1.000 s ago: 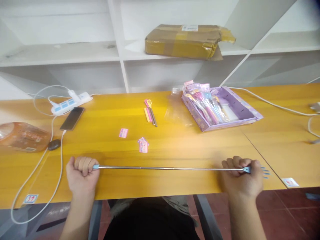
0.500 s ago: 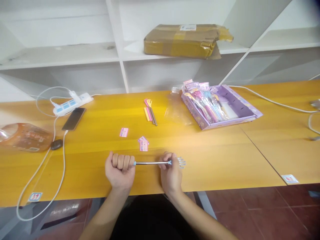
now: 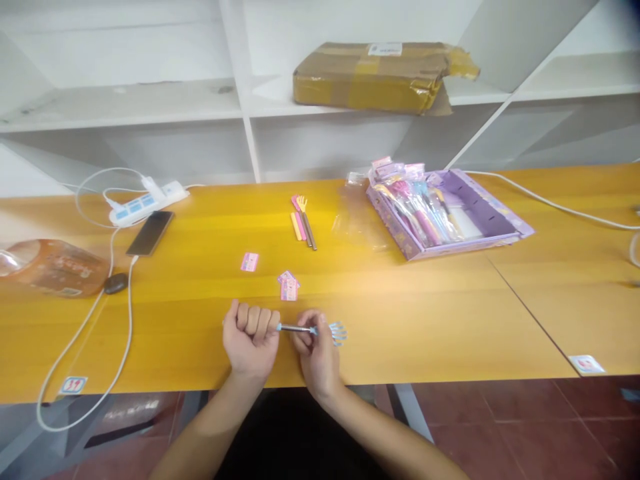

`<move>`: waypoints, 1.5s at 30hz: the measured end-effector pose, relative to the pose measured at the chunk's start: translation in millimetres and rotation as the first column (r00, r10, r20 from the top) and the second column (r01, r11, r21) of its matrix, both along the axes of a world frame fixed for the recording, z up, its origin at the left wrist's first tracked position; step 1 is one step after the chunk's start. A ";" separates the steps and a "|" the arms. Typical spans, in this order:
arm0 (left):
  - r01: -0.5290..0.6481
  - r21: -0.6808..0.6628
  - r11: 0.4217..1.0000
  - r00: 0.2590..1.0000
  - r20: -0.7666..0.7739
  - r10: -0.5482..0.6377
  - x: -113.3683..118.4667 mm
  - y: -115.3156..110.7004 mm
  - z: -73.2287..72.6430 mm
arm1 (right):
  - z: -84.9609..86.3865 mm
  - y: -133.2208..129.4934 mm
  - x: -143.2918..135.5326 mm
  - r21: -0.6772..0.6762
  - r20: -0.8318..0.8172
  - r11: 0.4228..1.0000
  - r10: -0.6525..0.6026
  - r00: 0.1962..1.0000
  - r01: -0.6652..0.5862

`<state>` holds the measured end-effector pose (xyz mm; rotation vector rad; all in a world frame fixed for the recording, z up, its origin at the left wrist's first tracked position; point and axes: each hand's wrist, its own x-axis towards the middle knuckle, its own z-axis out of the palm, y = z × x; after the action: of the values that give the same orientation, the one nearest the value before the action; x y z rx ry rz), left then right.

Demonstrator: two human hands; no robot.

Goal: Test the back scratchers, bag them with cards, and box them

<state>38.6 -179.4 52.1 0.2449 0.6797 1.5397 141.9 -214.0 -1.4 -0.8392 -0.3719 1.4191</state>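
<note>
A small back scratcher with a metal rod (image 3: 295, 328) and a light blue hand-shaped head lies level between my hands near the table's front edge. My left hand (image 3: 251, 340) is a fist around its handle end, which is mostly hidden. My right hand (image 3: 317, 353) pinches the scratcher just beside its blue head, which sticks out to the right. Beyond my hands are small pink cards (image 3: 289, 289) and another pink card (image 3: 249, 262). Farther back, a pink and a yellow scratcher (image 3: 307, 227) lie side by side.
A purple tray (image 3: 500, 213) holds several bagged scratchers at the right, with clear plastic wrappers beside it. On the left are a power strip (image 3: 145, 205), a phone (image 3: 151, 233), cables, a dark mouse-like object (image 3: 116, 283) and an orange bag (image 3: 60, 268). A taped carton (image 3: 370, 77) sits on the shelf.
My right hand has moved left toward my left hand, and the visible metal rod between them is shorter. Both hands keep their hold. The view has shifted slightly.
</note>
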 end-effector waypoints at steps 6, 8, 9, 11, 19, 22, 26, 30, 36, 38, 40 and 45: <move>-0.012 -0.005 1.000 0.999 0.052 0.012 -1.8 1.9 2.3 | -3.8 -8.0 8.2 -0.011 0.095 0.998 0.063 0.993 -0.063; -0.032 0.032 0.999 0.999 0.018 0.031 -0.7 0.7 4.8 | -2.7 -7.0 9.0 -0.051 0.130 0.997 0.063 0.989 -0.057; -0.040 0.047 0.998 0.999 0.000 0.040 -0.3 0.5 6.8 | -1.6 -5.5 8.9 -0.062 0.136 0.996 0.065 0.989 -0.057; -0.061 0.050 0.997 0.998 -0.023 0.062 -1.9 2.1 12.3 | 1.1 -1.0 9.7 -0.067 0.114 0.997 0.054 0.992 -0.046; -0.285 0.199 0.938 0.958 0.019 0.287 -120.2 34.2 44.6 | 18.8 19.8 132.9 -0.015 0.147 0.954 -0.296 0.944 0.301; -0.318 0.274 0.908 0.948 0.071 0.310 -172.9 40.2 50.7 | 27.4 15.5 207.7 0.118 0.227 0.862 -0.508 0.831 0.494; -0.250 0.304 0.919 0.968 0.105 0.229 -180.2 38.2 54.1 | 34.0 4.6 251.8 0.277 0.303 0.762 -0.648 0.699 0.586; -0.205 0.326 0.923 0.978 0.098 0.183 -164.1 38.6 53.3 | 30.5 0.9 250.1 0.238 0.292 0.742 -0.670 0.683 0.627; -0.240 0.255 0.937 0.971 0.045 0.236 -173.7 45.9 46.2 | 16.8 4.9 248.7 0.012 0.201 0.849 -0.520 0.830 0.528; -0.261 0.245 0.934 0.965 0.031 0.261 -173.1 46.9 44.9 | 14.3 6.3 248.0 0.009 0.168 0.874 -0.480 0.861 0.486; -0.264 0.241 0.934 0.963 0.015 0.269 -171.1 47.4 44.3 | 12.8 7.1 245.5 0.019 0.153 0.893 -0.446 0.882 0.449; -0.329 0.195 0.924 0.942 -0.004 0.336 -173.3 49.7 44.0 | 9.2 9.4 242.7 0.006 0.155 0.909 -0.412 0.898 0.417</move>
<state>-134.7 -129.7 96.1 0.3159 0.6242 1.9360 384.6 -204.6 7.8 -0.9871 -0.2684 0.9665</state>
